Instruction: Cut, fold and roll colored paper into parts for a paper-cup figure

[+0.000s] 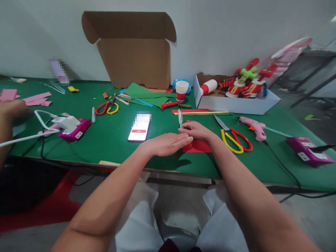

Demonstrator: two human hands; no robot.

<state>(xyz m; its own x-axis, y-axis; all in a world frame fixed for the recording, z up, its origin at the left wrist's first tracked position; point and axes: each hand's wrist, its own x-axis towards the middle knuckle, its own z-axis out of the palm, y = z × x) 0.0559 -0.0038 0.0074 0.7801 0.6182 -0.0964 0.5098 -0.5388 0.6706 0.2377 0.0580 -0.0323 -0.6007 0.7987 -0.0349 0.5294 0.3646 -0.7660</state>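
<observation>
Step in hand, as judged: work on the red paper sheet (198, 147), which lies flat on the green table (110, 143), just right of the phone (139, 130).

Left hand (165, 144): fingers stretched flat and open, holding nothing, tips at the sheet's left edge.

Right hand (197, 131): closed on a slim white tool (180, 118), held upright right of the phone; pen or knife cannot be told.

Scissors (235, 140) lie further right of the phone, untouched.

Any further stroke calls for the sheet pinned firm and the tool tip brought down to it.
</observation>
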